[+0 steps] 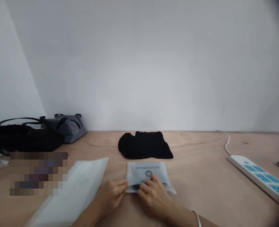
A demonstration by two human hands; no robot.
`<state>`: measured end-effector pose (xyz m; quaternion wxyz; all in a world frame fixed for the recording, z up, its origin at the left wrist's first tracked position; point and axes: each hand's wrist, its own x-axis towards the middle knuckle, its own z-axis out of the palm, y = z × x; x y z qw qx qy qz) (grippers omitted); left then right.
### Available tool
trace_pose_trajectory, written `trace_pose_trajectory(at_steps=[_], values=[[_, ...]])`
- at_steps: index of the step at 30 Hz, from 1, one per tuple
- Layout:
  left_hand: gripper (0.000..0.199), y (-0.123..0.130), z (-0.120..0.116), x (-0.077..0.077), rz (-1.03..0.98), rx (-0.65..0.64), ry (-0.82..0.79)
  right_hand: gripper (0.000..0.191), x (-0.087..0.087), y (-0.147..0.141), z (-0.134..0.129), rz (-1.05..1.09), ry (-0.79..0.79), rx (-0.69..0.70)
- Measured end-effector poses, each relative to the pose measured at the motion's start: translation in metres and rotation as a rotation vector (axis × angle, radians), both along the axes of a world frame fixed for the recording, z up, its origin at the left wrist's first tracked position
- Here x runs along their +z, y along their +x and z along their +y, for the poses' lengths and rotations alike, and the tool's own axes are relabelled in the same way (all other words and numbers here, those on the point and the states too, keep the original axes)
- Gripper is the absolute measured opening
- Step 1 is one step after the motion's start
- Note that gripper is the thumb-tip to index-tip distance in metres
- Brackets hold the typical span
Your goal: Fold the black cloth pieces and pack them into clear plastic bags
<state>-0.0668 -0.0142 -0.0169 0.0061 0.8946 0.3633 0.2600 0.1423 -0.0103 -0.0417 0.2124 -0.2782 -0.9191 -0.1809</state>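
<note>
Just on the near side of the black cloth (145, 146) lies the frosted pouch (139, 175), flat, where both hands reach. The left hand (112, 192)'s fingers pinch its left edge, seemingly to steady it; the right hand (152, 195) bends its fingers over the near edge, probably pressing down, though whether they pinch I cannot tell. White plastic sleeves (79, 186) lie left and nearer than the cloth.

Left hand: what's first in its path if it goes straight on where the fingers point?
The left hand would meet the frosted ROCKBROS bag first; its fingertips appear to be at the bag's left edge, though exact contact is unclear.
</note>
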Motion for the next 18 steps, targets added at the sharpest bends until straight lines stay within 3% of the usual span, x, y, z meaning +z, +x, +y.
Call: trace_pose_trajectory(at_steps=[5,9,13,16,18], values=[[0.028,0.001,0.0,0.003,-0.015,-0.028,-0.072,0.018,-0.005,0.072,-0.013,0.072,-0.03,-0.093],[0.027,0.003,-0.002,0.005,-0.019,-0.049,-0.138,0.02,0.007,0.113,-0.029,0.037,-0.094,-0.151],[0.02,0.005,-0.006,0.014,-0.022,-0.06,-0.185,0.011,0.029,0.12,-0.033,0.058,-0.298,-0.156],[0.046,0.017,-0.007,0.02,0.004,-0.037,-0.158,0.028,0.039,0.105,-0.022,0.114,-0.423,-0.1],[0.052,0.033,-0.004,0.019,0.05,-0.02,-0.133,0.036,0.04,0.091,-0.011,0.151,-0.445,-0.052]])
